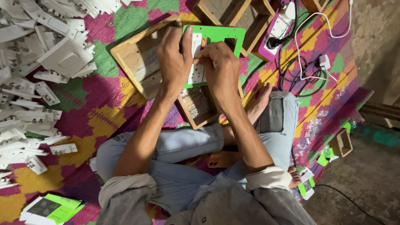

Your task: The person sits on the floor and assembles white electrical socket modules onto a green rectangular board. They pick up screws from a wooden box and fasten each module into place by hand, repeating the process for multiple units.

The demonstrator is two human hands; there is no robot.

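My left hand (175,56) and my right hand (221,68) both grip a green plastic plate (221,35) with rectangular cut-outs, held above my lap. A white socket module (196,71) sits against the plate between my fingers; both thumbs press on it. Just under the hands lies a small wooden tray (200,106) full of small shiny screws. A larger open wooden box (137,62) lies to the left of the hands on the mat.
A heap of white plastic switch parts (37,79) covers the left of the colourful woven mat (104,112). A pink-edged extension board (277,29) with white cables (312,58) lies top right. More wooden boxes (233,16) lie behind. Green-white packets (50,208) lie bottom left.
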